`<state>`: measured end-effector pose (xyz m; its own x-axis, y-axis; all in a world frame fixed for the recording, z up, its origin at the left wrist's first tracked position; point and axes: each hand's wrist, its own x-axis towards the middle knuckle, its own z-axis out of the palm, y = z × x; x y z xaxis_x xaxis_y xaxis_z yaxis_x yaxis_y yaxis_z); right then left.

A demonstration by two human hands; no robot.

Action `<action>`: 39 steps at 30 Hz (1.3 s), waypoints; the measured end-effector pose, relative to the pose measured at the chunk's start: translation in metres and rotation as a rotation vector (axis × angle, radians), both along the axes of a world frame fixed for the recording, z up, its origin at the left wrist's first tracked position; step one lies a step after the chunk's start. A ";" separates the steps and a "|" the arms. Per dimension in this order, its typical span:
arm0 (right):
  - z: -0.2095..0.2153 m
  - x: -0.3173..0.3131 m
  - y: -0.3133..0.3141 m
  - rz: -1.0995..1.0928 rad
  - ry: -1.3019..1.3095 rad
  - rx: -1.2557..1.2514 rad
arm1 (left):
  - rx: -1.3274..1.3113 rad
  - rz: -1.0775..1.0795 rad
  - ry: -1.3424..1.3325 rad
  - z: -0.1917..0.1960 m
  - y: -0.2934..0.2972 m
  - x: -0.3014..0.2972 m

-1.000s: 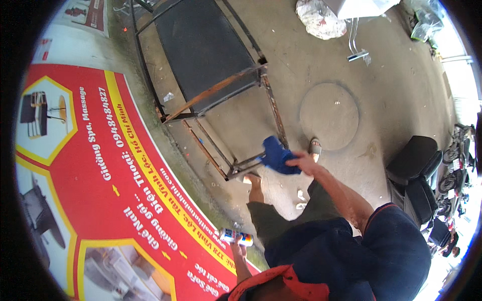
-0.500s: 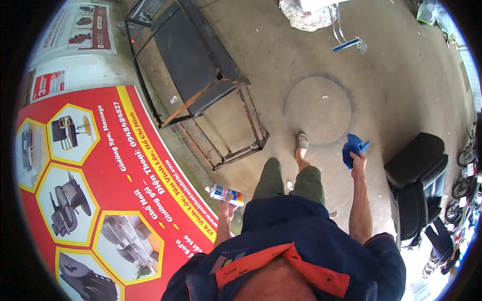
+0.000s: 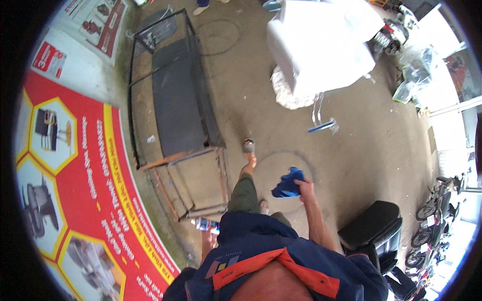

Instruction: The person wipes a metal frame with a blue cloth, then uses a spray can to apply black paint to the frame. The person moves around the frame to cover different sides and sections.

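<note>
Low on my left side, my left hand (image 3: pixel 209 240) is closed around a can (image 3: pixel 204 224) with a white, blue and red label. Its lower part is hidden by my fingers and shirt. My right hand (image 3: pixel 305 188) grips a crumpled blue cloth (image 3: pixel 287 183), which hangs over the floor in front of me. Neither the can nor the cloth touches anything else.
A rusty metal frame (image 3: pixel 213 145) with a dark grey panel (image 3: pixel 181 100) stands ahead on the left, beside a red sign board (image 3: pixel 90 175). Ahead right is a white-covered chair (image 3: pixel 316 50) with a metal footrest (image 3: pixel 321 126). A black padded seat (image 3: pixel 371 226) and motorbikes (image 3: pixel 427 215) are at right.
I have stepped forward, so the white-covered chair shows more fully and the frame is closer beside me. My right hand has swung inward with the cloth; the left still holds the can, lower down.
</note>
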<state>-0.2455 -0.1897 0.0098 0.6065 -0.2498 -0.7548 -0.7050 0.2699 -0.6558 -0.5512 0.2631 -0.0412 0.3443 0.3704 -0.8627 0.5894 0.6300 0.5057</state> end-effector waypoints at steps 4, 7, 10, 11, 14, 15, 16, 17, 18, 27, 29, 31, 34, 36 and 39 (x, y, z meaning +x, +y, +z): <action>0.040 0.138 0.090 0.196 -0.063 -0.004 | 0.014 0.041 -0.018 -0.007 0.001 0.087; 0.081 0.253 0.136 0.304 -0.147 0.001 | 0.039 0.092 -0.067 -0.001 0.017 0.175; 0.115 0.369 0.181 0.375 -0.264 0.101 | 0.089 0.133 -0.155 0.017 0.047 0.270; 0.126 0.407 0.192 0.399 -0.313 0.122 | 0.103 0.147 -0.197 0.023 0.058 0.304; 0.154 0.518 0.220 0.521 -0.499 0.112 | 0.131 0.212 -0.278 0.044 0.090 0.414; 0.160 0.556 0.231 0.538 -0.521 0.031 | 0.138 0.278 -0.349 0.051 0.098 0.453; 0.165 0.596 0.242 0.546 -0.558 -0.014 | 0.166 0.281 -0.394 0.056 0.107 0.497; 0.168 0.636 0.248 0.579 -0.605 -0.041 | 0.191 0.285 -0.425 0.062 0.116 0.538; 0.169 0.676 0.256 0.580 -0.564 -0.085 | 0.215 0.286 -0.452 0.068 0.125 0.578; 0.154 1.014 0.284 0.813 -0.922 -0.765 | 0.251 0.181 -0.366 0.117 0.169 0.951; 0.158 1.080 0.288 0.795 -0.945 -0.902 | 0.277 0.180 -0.328 0.129 0.178 1.004; 0.162 1.140 0.295 0.785 -0.933 -0.958 | 0.306 0.192 -0.341 0.135 0.185 1.057; 0.162 1.228 0.313 0.775 -0.883 -0.992 | 0.355 0.164 -0.170 0.136 0.212 1.130; 0.158 1.291 0.333 0.751 -0.825 -0.978 | 0.323 0.243 -0.132 0.128 0.237 1.188; 0.154 1.395 0.375 0.673 -0.761 -0.972 | 0.322 0.425 -0.239 0.107 0.285 1.282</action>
<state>1.1494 0.1857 0.1641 0.9934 0.0229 0.1124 0.0916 -0.7484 -0.6569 0.7311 0.5485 0.0660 0.2795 0.7494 -0.6002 0.1639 0.5787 0.7989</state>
